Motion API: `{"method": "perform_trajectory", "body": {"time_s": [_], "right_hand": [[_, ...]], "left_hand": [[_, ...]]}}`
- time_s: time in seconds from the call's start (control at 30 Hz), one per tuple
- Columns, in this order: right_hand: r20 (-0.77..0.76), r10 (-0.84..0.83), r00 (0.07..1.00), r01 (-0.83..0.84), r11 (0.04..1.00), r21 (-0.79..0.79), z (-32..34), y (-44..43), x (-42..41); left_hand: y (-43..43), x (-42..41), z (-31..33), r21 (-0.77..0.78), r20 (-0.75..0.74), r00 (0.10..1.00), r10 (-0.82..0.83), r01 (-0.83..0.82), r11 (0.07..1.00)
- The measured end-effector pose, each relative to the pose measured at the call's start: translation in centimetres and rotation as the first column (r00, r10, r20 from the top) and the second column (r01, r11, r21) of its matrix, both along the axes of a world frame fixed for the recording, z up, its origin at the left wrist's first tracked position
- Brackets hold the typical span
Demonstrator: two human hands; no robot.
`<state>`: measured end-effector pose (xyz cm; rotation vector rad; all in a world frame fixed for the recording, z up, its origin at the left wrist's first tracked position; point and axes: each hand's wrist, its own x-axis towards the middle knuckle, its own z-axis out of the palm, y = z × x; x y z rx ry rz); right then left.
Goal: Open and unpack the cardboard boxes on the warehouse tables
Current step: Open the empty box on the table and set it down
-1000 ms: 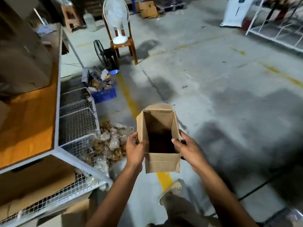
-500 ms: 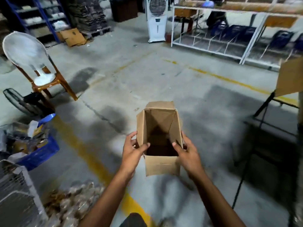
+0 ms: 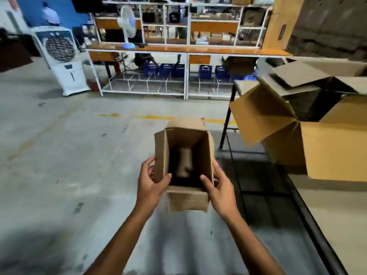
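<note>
The left hand (image 3: pixel 153 183) and right hand (image 3: pixel 220 188) clamp the side walls of a small open cardboard box (image 3: pixel 187 199), thumbs hooked over its rim, holding it between them above the floor (image 3: pixel 69 155). A brownish shape (image 3: pixel 183 163) inside is too dim to identify. At 2 o'clock, a large open carton (image 3: pixel 333 149) sits on the worktop (image 3: pixel 337 211), cut off at the frame's edge.

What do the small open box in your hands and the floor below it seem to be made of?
The small brown open-topped box looks like plain cardboard, matte and unprinted, with creased flaps and raw cut edges. The grey floor is probably bare concrete: dull, stained, with worn yellow painted lines. The brownish object inside the box is too dark to judge.
</note>
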<state>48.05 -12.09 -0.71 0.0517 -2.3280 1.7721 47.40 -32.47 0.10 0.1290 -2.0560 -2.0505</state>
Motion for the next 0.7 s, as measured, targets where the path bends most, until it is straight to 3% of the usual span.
{"method": "perform_trajectory", "body": {"time_s": [0.3, 0.43, 0.7], "right_hand": [[-0.351, -0.238, 0.906, 0.234, 0.971, -0.055, 11.7, 3.0, -13.3], [-0.477, -0.31, 0.823, 0.363, 0.932, 0.021, 16.1, 7.0, -18.6], [-0.666, -0.398, 0.631, 0.542, 0.841, 0.01, 24.6, 18.8, -28.1]], "left_hand": [[3.4, -19.4, 12.5, -0.067, -0.391, 0.878, -0.277, 0.273, 0.96], [7.8, -27.3, 17.0, -0.058, -0.517, 0.762, -0.39, 0.424, 0.904], [22.0, -40.9, 26.2, -0.131, -0.685, 0.508, -0.522, 0.619, 0.775]]}}
